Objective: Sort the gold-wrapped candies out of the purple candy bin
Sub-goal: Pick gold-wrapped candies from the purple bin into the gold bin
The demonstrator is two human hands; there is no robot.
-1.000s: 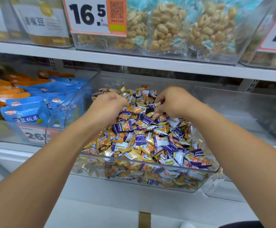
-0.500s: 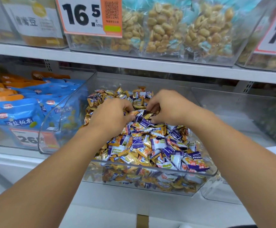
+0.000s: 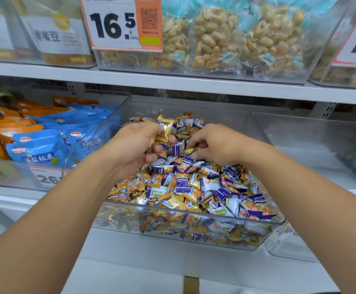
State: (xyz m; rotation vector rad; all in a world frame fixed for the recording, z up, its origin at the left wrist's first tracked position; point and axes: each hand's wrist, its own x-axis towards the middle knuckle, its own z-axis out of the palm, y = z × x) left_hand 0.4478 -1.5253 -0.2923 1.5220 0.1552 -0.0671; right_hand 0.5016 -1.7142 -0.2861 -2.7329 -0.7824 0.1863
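Our left hand (image 3: pixel 134 145) has lifted off the pile since a moment ago, fingers curled round a clutch of gold-wrapped candies (image 3: pixel 166 129), so the sorting is advancing. Our right hand (image 3: pixel 213 145) now pinches one more gold piece at its fingertips. Both work over the back of the clear bin (image 3: pixel 185 218), where gold and purple candies (image 3: pixel 181 183) lie mixed. We can't tell how many the left palm hides.

both forearms reach forward; left hand (image 3: pixel 134 143) curls its fingers around gold-wrapped candies (image 3: pixel 166 129), right hand (image 3: pixel 217 145) pinches one.
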